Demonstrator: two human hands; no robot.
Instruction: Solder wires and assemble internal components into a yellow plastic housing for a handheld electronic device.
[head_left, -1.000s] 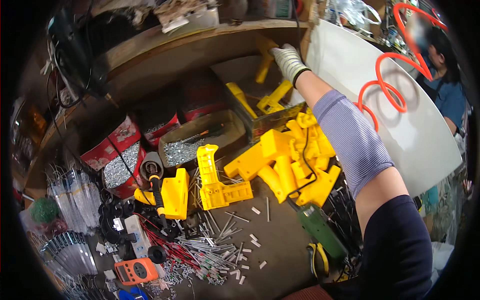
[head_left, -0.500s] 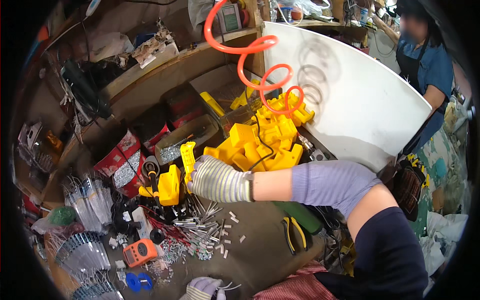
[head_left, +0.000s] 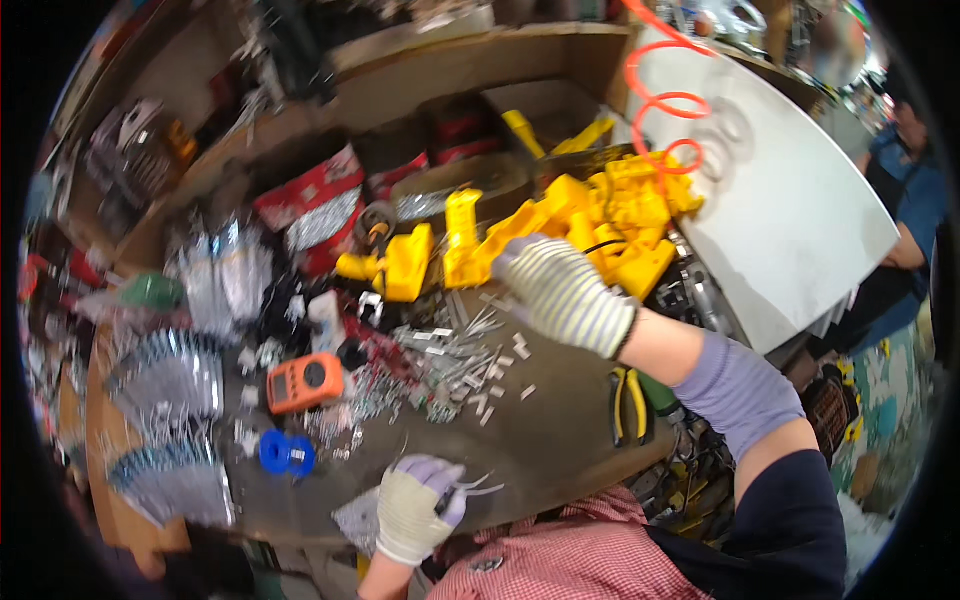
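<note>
My left hand (head_left: 420,505), in a pale knit glove with lilac fingertips, is at the near edge of the bench. Its fingers close round a small dark part with thin white wires (head_left: 485,483) sticking out to the right. Farther off, my right hand (head_left: 572,292), in a striped glove, reaches in over the bench. Its blurred fingertips are beside an upright yellow plastic casing part (head_left: 462,240); whether they touch it I cannot make out. Another yellow casing (head_left: 408,262) stands to the left of that part. A heap of yellow casings (head_left: 625,215) lies behind my right hand.
Metal rods and small white pieces (head_left: 465,350) are scattered mid-bench. An orange meter (head_left: 305,383) and blue spool (head_left: 287,453) lie left, yellow-handled pliers (head_left: 630,405) right. A red coiled hose (head_left: 665,100) hangs before a white panel (head_left: 790,200). A person (head_left: 900,220) stands far right.
The view has swung, so the bench appears higher and farther right. My right hand has drawn rightward relative to the upright yellow part. More of my left hand shows.
</note>
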